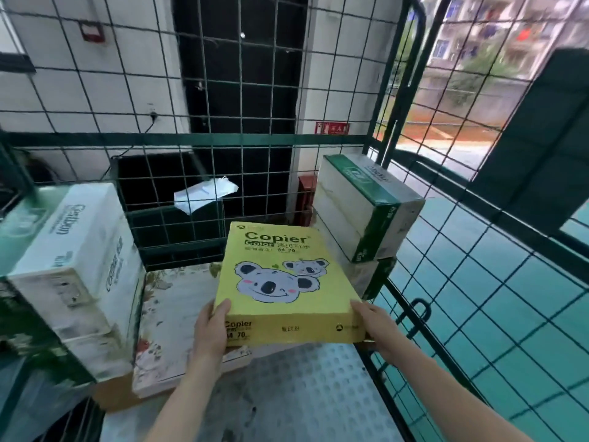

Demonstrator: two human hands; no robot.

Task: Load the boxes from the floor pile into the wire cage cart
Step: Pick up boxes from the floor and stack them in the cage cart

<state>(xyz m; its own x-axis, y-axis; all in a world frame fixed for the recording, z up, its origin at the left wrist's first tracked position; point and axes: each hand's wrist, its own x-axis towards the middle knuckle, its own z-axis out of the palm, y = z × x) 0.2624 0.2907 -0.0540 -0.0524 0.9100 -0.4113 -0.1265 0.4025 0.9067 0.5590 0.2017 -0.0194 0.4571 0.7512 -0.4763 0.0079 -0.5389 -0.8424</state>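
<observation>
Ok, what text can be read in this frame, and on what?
"Copier", "Color", "A4 70": top of the yellow paper pack.
"Copier", "A4 70": its front edge.
White box at left: lettering blurred.
Green-banded boxes, red wall sign: unreadable.

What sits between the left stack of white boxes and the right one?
In the head view: the yellow pack, gripped by the left hand and right hand, with a flat floral box lying beneath it.
</observation>
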